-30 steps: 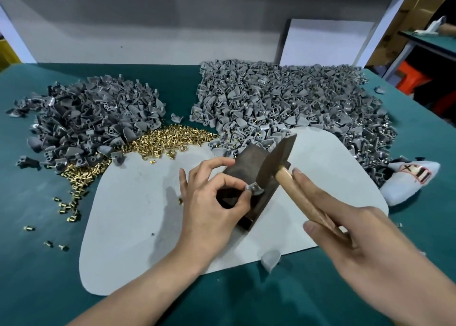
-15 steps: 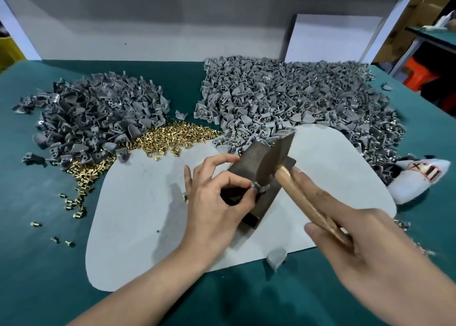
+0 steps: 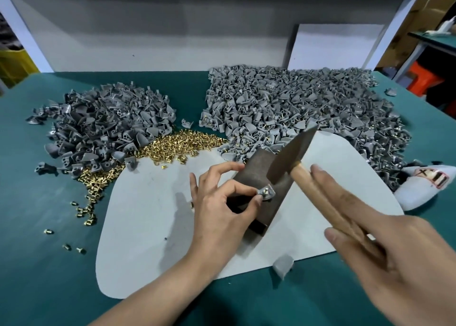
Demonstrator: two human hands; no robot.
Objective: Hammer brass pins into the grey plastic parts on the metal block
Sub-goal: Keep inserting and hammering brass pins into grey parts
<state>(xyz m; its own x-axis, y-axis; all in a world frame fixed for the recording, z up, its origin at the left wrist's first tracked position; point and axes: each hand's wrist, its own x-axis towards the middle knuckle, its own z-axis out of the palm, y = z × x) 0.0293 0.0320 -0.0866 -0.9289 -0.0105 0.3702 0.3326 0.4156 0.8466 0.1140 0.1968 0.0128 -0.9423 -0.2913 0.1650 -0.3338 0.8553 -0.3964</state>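
**Part on Block, Hammer Over It**

We see the block [image 3: 256, 170] standing on a pale mat [image 3: 148, 214], which lies on the green table [image 3: 37, 251]. One grey part [image 3: 267, 194] sits on the block's top face near its right edge, with a brass pin [image 3: 265, 190] upright in it.

The left hand [image 3: 222, 207] pinches the part's left end between thumb and forefinger. Its other fingers are curled, and one touches the block's far edge.

The right hand [image 3: 394, 256] grips the hammer [image 3: 291, 155] by its wooden handle, with two fingers laid straight along the top. The hammer head is tilted, and its lower end is just above the part. We cannot tell whether it touches the pin.

The hands are apart, one on each side of the block.

Behind the mat lie two piles of grey parts, left [image 3: 103, 120] and right [image 3: 296, 103]. A heap of loose pins [image 3: 177, 143] lies between them. A single grey piece [image 3: 283, 267] lies at the mat's near edge.
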